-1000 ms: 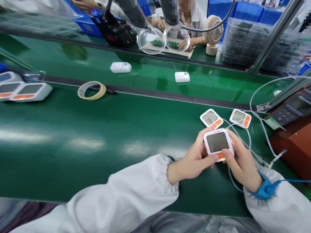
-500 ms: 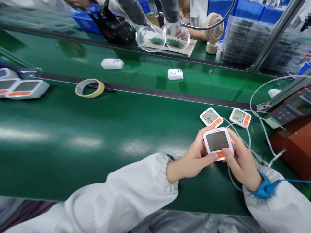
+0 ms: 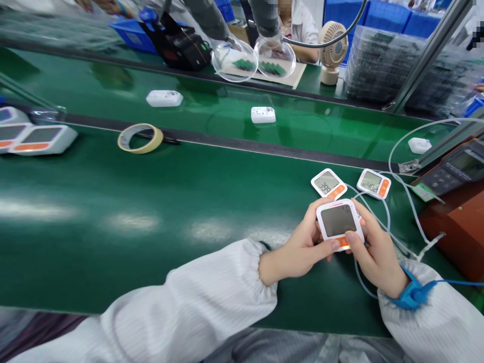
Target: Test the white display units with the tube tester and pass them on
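Observation:
Both my hands grip one white blood pressure monitor [image 3: 339,222] with a grey screen and orange buttons. My left hand [image 3: 302,247] holds its left side, thumb at the orange button. On the right side, my right hand [image 3: 376,252] has its thumb pressed near the lower edge of the screen. Fingers behind the monitor are mostly hidden. Just beyond it lies a similar monitor showing 399 [image 3: 328,182]. To the right of that one is another monitor reading about 402 [image 3: 373,183]. Thin pale tubes [image 3: 388,217] run around them, and part of another orange-marked item peeks out behind my hands.
A tape roll [image 3: 140,138] lies by the bench's back edge, and several monitors [image 3: 43,138] sit at far left. White housings [image 3: 164,98] rest on the green conveyor [image 3: 212,116]. At right stand a tester [image 3: 454,166] and a brown box [image 3: 454,227]. A person sits opposite, beside a fan [image 3: 333,48].
The white housings on the conveyor have shifted left, and the one at far right shows more fully. My hands and the held monitor stay almost still. The person opposite has moved a hand.

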Demonstrator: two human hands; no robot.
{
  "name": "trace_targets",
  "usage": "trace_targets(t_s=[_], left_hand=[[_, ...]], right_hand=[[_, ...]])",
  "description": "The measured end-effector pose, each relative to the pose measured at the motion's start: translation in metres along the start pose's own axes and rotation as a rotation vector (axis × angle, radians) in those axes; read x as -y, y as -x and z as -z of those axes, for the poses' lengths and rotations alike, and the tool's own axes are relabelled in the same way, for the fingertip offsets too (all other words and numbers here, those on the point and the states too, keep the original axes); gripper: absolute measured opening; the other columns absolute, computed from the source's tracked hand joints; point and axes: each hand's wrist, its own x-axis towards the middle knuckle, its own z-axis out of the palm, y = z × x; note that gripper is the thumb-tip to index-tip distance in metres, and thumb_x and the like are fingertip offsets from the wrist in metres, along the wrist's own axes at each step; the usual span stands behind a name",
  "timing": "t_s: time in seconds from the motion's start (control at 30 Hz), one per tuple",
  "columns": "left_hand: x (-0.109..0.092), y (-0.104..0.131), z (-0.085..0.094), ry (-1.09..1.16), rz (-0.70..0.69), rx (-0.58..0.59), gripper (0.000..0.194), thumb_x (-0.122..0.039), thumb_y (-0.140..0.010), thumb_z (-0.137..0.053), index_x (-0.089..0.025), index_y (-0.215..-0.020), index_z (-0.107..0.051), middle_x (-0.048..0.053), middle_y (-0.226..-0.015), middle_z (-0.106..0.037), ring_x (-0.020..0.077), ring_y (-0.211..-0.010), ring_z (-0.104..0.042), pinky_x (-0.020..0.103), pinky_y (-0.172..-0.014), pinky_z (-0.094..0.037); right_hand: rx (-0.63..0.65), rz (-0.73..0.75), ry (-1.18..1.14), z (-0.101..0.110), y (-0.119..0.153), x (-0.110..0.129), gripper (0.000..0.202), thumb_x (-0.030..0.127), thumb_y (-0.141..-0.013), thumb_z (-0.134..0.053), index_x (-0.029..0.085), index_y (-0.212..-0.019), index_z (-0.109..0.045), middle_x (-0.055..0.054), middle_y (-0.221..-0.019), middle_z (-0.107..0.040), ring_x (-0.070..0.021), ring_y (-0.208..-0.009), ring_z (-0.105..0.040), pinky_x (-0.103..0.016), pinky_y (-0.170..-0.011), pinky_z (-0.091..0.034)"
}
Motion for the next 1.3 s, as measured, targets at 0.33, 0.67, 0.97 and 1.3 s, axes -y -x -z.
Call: trace_targets(t_s=[0.33, 0.67, 0.97, 1.3], left_hand=[[0.0, 0.0, 0.0, -0.012, 0.0, -0.011, 0.064, -0.029, -0.089, -0.068, -0.035, -0.138, -0.026, 0.004, -0.11, -0.052, 0.011, -0.077, -0.056, 0.018, -0.055, -0.05], [0.003, -0.001, 0.001, -0.03, -0.014, 0.006, 0.064, -0.028, -0.09, -0.067, -0.037, -0.139, -0.026, 0.004, -0.114, -0.052, 0.0107, -0.078, -0.058, 0.018, -0.056, -0.052], [-0.008, -0.009, 0.04, -0.611, -0.388, -0.072, 0.04, -0.047, -0.101, -0.041, -0.018, -0.123, -0.057, 0.004, -0.082, -0.068, 0.0132, -0.065, -0.06, 0.026, -0.06, -0.048], [-0.023, -0.034, 0.064, -0.493, -0.29, -0.526, 0.038, -0.051, -0.094, -0.052, -0.016, -0.09, -0.066, 0.0, -0.064, -0.064, 0.01, -0.05, -0.055, 0.023, -0.051, -0.044]], right_hand=[[0.002, 0.0, -0.017, 0.0, -0.001, 0.002, 0.048, 0.037, -0.102, -0.048, 0.024, -0.147, -0.04, -0.008, -0.11, -0.069, -0.0152, -0.065, -0.066, -0.028, -0.057, -0.057], [0.029, -0.007, 0.024, 0.001, 0.0, 0.001, 0.052, 0.037, -0.103, -0.045, 0.022, -0.152, -0.034, -0.006, -0.098, -0.071, -0.0159, -0.06, -0.063, -0.028, -0.053, -0.053], [0.136, 0.075, 0.108, 0.001, 0.0, 0.005, 0.051, 0.034, -0.103, -0.042, 0.019, -0.152, -0.035, 0.0, -0.073, -0.068, -0.0173, -0.058, -0.065, -0.027, -0.058, -0.053], [0.506, 0.419, 0.368, -0.01, 0.004, 0.009, 0.04, 0.031, -0.105, -0.039, 0.017, -0.139, -0.053, -0.008, -0.089, -0.073, -0.0217, -0.074, -0.071, -0.032, -0.065, -0.056]])
